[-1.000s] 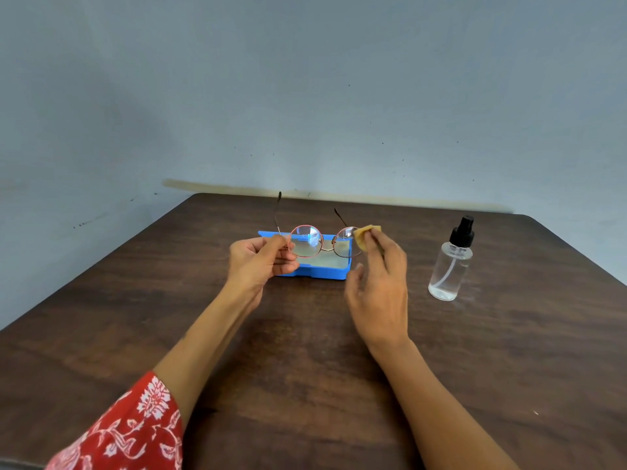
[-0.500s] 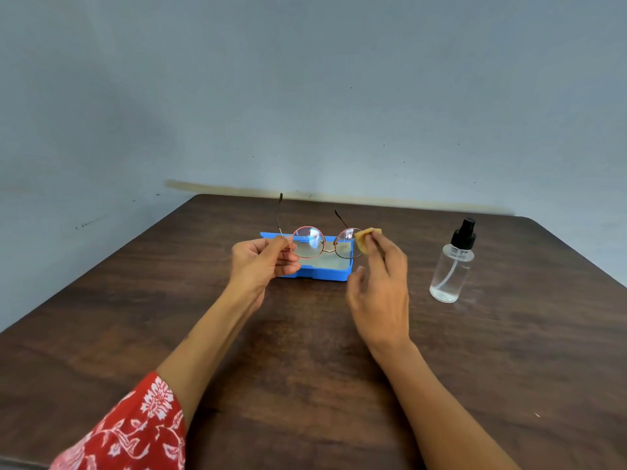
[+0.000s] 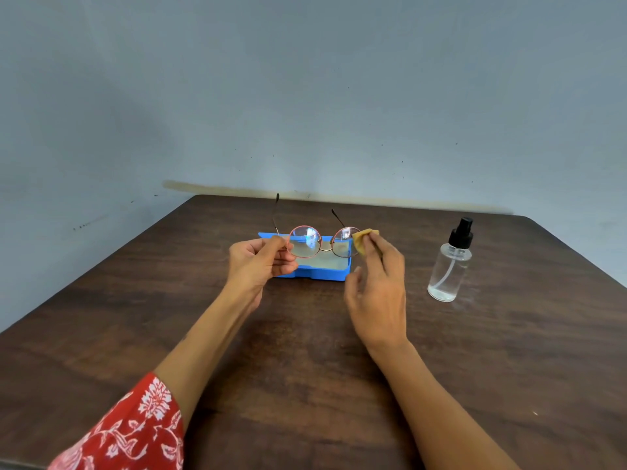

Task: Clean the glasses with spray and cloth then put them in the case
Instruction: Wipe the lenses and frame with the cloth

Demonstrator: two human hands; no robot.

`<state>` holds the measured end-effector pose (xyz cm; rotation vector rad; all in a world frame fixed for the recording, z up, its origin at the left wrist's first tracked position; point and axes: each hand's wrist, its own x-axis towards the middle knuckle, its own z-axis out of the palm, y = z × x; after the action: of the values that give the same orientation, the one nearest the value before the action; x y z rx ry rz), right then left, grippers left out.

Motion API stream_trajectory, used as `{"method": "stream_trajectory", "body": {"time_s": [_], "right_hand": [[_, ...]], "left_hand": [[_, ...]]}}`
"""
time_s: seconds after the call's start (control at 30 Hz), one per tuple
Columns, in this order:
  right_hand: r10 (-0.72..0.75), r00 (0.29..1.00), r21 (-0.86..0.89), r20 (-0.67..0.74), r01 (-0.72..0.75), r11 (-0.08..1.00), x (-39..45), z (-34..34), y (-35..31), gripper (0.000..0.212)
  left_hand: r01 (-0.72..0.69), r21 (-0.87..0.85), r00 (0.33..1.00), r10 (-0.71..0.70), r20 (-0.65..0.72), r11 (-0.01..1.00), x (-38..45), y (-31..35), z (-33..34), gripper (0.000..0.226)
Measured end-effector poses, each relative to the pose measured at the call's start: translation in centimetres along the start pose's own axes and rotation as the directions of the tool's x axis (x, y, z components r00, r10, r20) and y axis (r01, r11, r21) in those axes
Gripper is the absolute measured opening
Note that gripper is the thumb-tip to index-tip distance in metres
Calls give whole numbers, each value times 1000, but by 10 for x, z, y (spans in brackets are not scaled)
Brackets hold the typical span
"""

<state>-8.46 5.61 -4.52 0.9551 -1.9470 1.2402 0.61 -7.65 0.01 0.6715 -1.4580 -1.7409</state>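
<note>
Head view: one open blue glasses case (image 3: 334,275) lies on the dark wooden table (image 3: 101,317); nothing can be made out in its pale lining. One clear spray bottle (image 3: 449,266) with a black pump stands well to its right, a little liquid at the bottom. One pair of round-lensed glasses (image 3: 307,245) is held above the case. The left hand (image 3: 259,262) pinches the frame's left end. The right hand (image 3: 376,286) presses a small yellow cloth (image 3: 362,241) against the right lens with its fingers. Since half a second ago, almost nothing has shifted.
</note>
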Motion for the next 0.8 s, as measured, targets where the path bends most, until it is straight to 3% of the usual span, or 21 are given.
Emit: {"method": "stream_trajectory", "body": {"time_s": [0.23, 0.47, 0.7, 0.8], "right_hand": [[-189, 975, -15, 119, 192, 981, -6, 6, -17, 47], [21, 1000, 7, 22, -21, 1000, -2, 2, -3, 49], [-180, 973, 4, 144, 181, 983, -9, 8, -18, 47], [-113, 988, 16, 109, 112, 994, -6, 6, -12, 45]], "left_hand": [[0, -25, 1000, -1, -13, 1000, 3, -2, -2, 19], [-3, -36, 1000, 3, -13, 999, 3, 0, -2, 19], [-1, -29, 1000, 0, -29, 1000, 3, -1, -3, 17], [2, -34, 1000, -3, -26, 999, 4, -1, -4, 17]]}}
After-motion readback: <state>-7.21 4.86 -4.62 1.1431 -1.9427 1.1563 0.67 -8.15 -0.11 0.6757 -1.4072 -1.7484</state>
